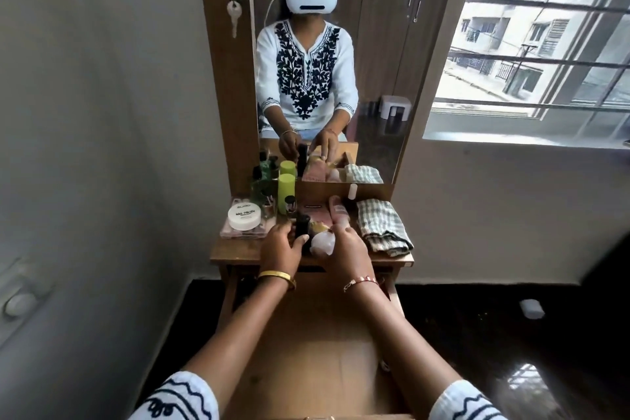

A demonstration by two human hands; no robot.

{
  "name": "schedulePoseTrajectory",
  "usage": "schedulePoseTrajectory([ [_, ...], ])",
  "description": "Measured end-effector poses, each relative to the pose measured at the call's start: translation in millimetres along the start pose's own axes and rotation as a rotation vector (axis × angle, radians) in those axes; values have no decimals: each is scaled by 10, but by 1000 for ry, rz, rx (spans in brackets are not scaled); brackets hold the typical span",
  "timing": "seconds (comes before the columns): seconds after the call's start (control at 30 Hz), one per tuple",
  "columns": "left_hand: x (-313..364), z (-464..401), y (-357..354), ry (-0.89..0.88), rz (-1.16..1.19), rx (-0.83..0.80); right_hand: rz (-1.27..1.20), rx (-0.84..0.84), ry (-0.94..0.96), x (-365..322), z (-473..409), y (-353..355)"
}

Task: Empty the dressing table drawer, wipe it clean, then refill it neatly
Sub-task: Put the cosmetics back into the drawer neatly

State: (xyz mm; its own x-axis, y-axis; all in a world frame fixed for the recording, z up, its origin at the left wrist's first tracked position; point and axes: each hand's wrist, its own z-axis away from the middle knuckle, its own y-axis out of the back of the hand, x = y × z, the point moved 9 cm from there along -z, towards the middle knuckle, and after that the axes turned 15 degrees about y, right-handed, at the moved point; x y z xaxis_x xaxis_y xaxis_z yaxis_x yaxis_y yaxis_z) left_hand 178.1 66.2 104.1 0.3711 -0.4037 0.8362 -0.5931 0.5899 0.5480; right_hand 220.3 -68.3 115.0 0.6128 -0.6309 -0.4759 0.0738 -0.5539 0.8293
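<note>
— Looking through the head camera, what do you have?

— I see the wooden dressing table top [238,251] with the pulled-out wooden drawer [317,351] below it, between the forearms; its light board bottom shows bare. My left hand [281,247] sits at the table's front edge, fingers curled round the base of a black cylindrical bottle [302,227] that stands upright. My right hand [351,249] is just beside it, fingers bent over a pale pink rounded object [322,244]; whether they truly clamp it or only rest on it, I cannot tell.

— And around the hands?

— Behind the right hand lies a pink tube [338,211], pointing toward the mirror [327,78]. To the right lies a folded green-and-white checked cloth [383,227], near the table's right edge. To the left, a white round jar labelled nail polish [244,216] rests on a clear flat plastic case [231,232]. Behind it stands a lime-green cylindrical bottle [286,193], upright against the mirror's base.

— Anything else?

— A gold bangle [276,277] on the left wrist, a thin pink bracelet [361,283] on the right, and a barred window [545,44] at right.
</note>
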Motion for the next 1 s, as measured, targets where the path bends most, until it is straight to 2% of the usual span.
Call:
schedulePoseTrajectory([
  [0.23,15,-14,-11,-12,18,2,-48,31,-44,-15,-12,-74],
  [0.7,27,44,13,30,24,-23,-185,336,-153,36,202,328],
  [0.87,43,213,131,58,230,-3,-337,507,-169,39,433,538],
  [1.0,153,428,280,51,388,21,-399,641,-95,-87,676,646],
])
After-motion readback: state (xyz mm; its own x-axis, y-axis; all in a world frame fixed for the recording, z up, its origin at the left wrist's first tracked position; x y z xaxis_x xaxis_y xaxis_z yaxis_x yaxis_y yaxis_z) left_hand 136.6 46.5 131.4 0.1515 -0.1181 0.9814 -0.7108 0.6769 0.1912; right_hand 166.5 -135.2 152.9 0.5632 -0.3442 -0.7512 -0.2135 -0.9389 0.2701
